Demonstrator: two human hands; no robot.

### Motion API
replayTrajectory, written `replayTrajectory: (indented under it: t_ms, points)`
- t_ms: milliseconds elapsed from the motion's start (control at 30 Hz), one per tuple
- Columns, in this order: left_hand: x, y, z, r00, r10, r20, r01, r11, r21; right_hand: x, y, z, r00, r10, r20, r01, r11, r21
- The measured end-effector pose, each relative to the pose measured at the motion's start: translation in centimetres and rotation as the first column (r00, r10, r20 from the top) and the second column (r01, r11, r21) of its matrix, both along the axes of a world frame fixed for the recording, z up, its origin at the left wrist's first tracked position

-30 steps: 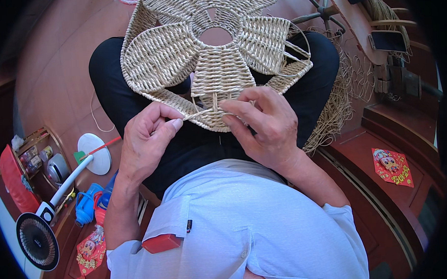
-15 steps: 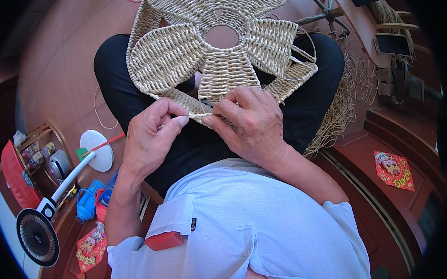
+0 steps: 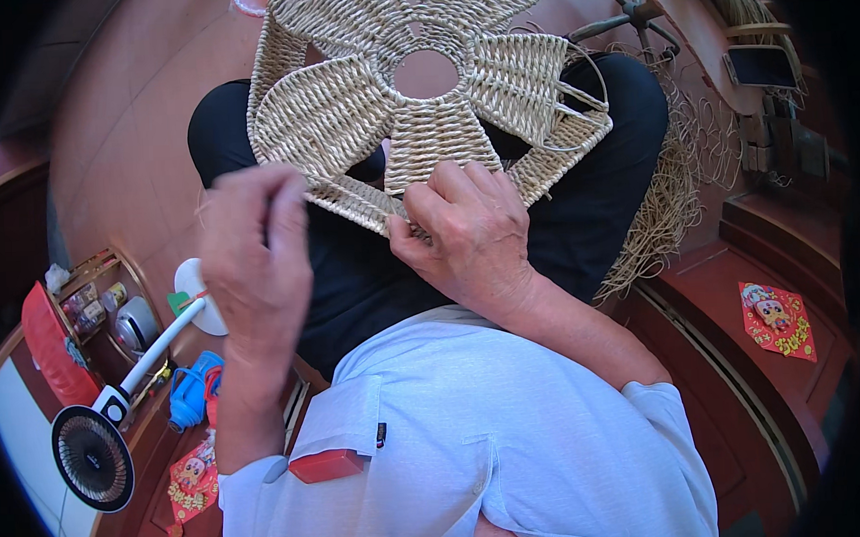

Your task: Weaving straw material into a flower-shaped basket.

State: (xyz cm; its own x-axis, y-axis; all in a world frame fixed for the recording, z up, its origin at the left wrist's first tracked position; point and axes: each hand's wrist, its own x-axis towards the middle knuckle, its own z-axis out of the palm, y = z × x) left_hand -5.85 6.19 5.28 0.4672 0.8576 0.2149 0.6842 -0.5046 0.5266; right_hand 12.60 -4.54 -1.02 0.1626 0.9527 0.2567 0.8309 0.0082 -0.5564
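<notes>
Your left hand [image 3: 257, 246] has swung away from the work: half a second ago both hands met at the lower edge with a pale strand stretched between them, and now that hand is at left of centre, blurred and apart from your right hand [image 3: 468, 220]. No strand shows taut between the two any more. That suggests a pull on the strand or a release of it, with your right hand alone steadying this spot.

Your right fingers are bent down over the rim [image 3: 357, 203] of the weave [image 3: 325, 106], thumb tucked under them in a pinch; your knuckles hide whether a strand is caught there too. Your left fingers look curled in, but the blur is too strong for me to tell how far apart they are or if they hold anything.

The weave lies across your knees [image 3: 634, 134] at top centre, its far side cut off by the upper edge of the frame. Petals spread from a round ring [image 3: 427, 39], so I can't give the whole piece one long axis. The lower petal [image 3: 442, 140] runs nearly up and down the frame, narrow end at the ring, broad end toward you. The right petal [image 3: 516, 87] points rightward, loose loops at its outer end.
</notes>
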Motion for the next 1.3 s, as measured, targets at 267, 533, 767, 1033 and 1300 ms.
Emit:
replayTrajectory:
  t_ms: [267,533,767,1033,1300]
  points:
    - [1.6,-4.1,-2.0,0.997,-0.054,0.061,0.078,0.833,-0.548,-0.1,0.1,-0.3,1.000,0.016,0.022,-0.017,0.999,0.035]
    - [1.9,-2.4,-2.8,0.919,0.219,0.329,0.195,0.473,-0.859,0.4,-0.1,0.1,0.997,0.018,-0.077,-0.015,0.999,0.031]
    - [1.8,-2.1,-3.1,0.857,0.333,0.394,0.312,0.274,-0.910,2.3,-0.6,0.9,0.959,0.169,-0.228,-0.179,0.984,-0.023]
    - [1.6,-2.0,-3.6,0.875,0.274,0.398,0.300,0.338,-0.892,3.0,0.5,3.0,0.955,0.249,-0.161,-0.274,0.948,-0.162]
    - [1.8,-3.4,-3.3,0.934,0.162,0.319,0.183,0.549,-0.816,3.9,1.1,3.3,0.937,0.180,-0.299,-0.272,0.913,-0.305]
